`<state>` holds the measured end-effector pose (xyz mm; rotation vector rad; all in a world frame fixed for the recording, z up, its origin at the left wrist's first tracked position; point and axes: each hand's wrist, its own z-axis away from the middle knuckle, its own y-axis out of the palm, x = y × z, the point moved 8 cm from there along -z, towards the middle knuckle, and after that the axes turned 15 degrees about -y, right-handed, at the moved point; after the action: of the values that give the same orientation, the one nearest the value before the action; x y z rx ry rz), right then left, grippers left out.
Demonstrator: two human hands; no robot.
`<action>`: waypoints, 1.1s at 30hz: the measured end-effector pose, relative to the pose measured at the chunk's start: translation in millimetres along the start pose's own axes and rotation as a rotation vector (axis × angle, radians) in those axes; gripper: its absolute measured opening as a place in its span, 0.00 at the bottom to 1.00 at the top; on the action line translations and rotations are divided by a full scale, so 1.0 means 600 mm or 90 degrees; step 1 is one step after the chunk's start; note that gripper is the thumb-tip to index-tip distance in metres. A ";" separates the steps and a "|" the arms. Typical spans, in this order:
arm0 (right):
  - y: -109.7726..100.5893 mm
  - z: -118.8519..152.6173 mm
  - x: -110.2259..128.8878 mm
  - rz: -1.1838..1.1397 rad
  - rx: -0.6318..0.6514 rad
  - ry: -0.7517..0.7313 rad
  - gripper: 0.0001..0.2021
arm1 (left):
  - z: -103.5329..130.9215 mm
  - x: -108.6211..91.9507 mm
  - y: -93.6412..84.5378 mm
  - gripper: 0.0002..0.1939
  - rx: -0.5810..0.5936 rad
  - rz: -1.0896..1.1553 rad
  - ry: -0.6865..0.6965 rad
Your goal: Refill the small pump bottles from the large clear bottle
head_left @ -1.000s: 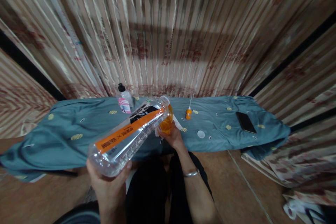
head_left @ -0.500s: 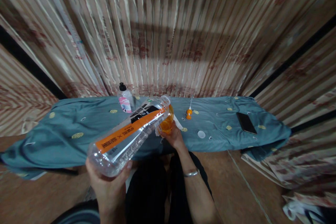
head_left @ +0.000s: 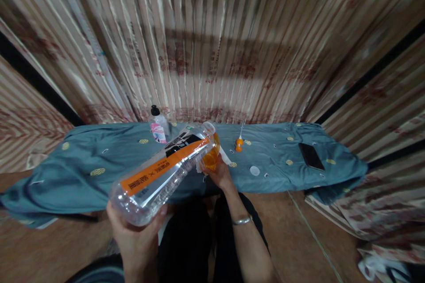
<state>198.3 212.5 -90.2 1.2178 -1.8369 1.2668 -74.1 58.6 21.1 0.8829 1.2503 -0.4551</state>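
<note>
A large clear plastic bottle [head_left: 156, 172] with an orange, black and silver label is tilted, its neck up and to the right. My left hand [head_left: 137, 234] grips it round the base. Its open mouth is over an orange see-through container [head_left: 210, 157], which my right hand [head_left: 217, 172] holds from the near side. The bottle's neck hides part of that container, so I cannot tell its full shape. Beneath it a piece of white paper [head_left: 225, 156] shows on the cloth. Beyond the bottle stands a pump bottle [head_left: 158, 127] with a black top and pink label.
A teal patterned cloth [head_left: 76, 159] covers the low table. On its right half are an orange dropper-like top with a thin tube [head_left: 238, 143], a white round lid [head_left: 254, 170] and a black phone [head_left: 311, 156]. Behind hangs a striped curtain [head_left: 212, 53]. Dark poles slant at both sides.
Both hands and the tilted bottle stay nearly in place. The bottle has turned very slightly about its length, and the view has shifted a little.
</note>
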 end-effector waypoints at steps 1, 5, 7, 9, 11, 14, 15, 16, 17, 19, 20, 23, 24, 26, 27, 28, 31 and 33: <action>-0.001 0.000 0.001 0.001 -0.001 0.004 0.41 | 0.000 0.001 -0.001 0.51 0.000 0.004 -0.003; 0.000 -0.001 0.005 -0.005 0.003 0.003 0.41 | -0.001 0.006 -0.006 0.52 -0.001 0.007 -0.015; 0.000 -0.001 0.005 -0.006 0.004 0.002 0.42 | -0.002 0.007 -0.008 0.52 -0.001 -0.002 -0.016; -0.003 -0.001 0.002 0.004 -0.002 0.007 0.42 | -0.002 0.007 -0.009 0.53 -0.001 -0.008 -0.015; -0.005 0.000 -0.001 0.013 -0.007 0.009 0.43 | -0.002 0.007 -0.008 0.53 -0.003 -0.012 -0.014; -0.004 0.000 -0.002 0.001 0.001 -0.003 0.42 | 0.000 0.004 -0.005 0.52 0.001 -0.007 -0.012; -0.004 0.000 -0.002 -0.001 0.001 -0.007 0.42 | 0.000 0.004 -0.004 0.52 0.002 -0.002 -0.014; -0.004 0.000 -0.001 -0.002 -0.003 -0.009 0.42 | 0.000 0.003 -0.003 0.51 0.003 0.003 -0.018; -0.004 0.001 -0.001 0.000 -0.007 -0.007 0.42 | 0.001 0.003 -0.003 0.51 0.002 0.008 -0.022; -0.003 0.001 0.000 0.002 -0.013 -0.001 0.42 | 0.001 0.001 -0.002 0.51 0.001 0.013 -0.023; -0.002 0.001 0.000 0.001 -0.012 0.001 0.42 | 0.001 0.000 -0.002 0.51 0.002 0.014 -0.018; -0.002 0.001 0.002 0.004 -0.014 0.002 0.42 | 0.002 -0.003 -0.002 0.51 0.002 0.009 -0.006; -0.003 0.001 0.003 0.007 -0.013 0.003 0.42 | 0.001 -0.002 -0.003 0.51 0.001 0.006 -0.009; -0.005 0.000 0.003 0.009 -0.008 0.003 0.42 | 0.001 0.001 -0.004 0.51 -0.001 0.002 -0.017; -0.004 0.000 0.004 0.005 -0.002 0.000 0.42 | 0.000 0.002 -0.005 0.51 -0.003 0.001 -0.019; -0.004 0.000 0.005 0.000 0.005 -0.006 0.41 | 0.000 0.003 -0.005 0.51 -0.004 0.002 -0.019; -0.005 -0.001 0.011 -0.009 0.004 -0.022 0.40 | 0.000 0.002 -0.006 0.51 -0.007 0.004 -0.017; -0.006 -0.001 0.014 -0.002 -0.006 -0.020 0.40 | 0.000 0.002 -0.004 0.51 -0.003 0.004 -0.023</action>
<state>198.1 209.7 -81.6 1.2425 -1.8607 1.2414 -75.5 57.2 19.4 0.8712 1.2146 -0.4621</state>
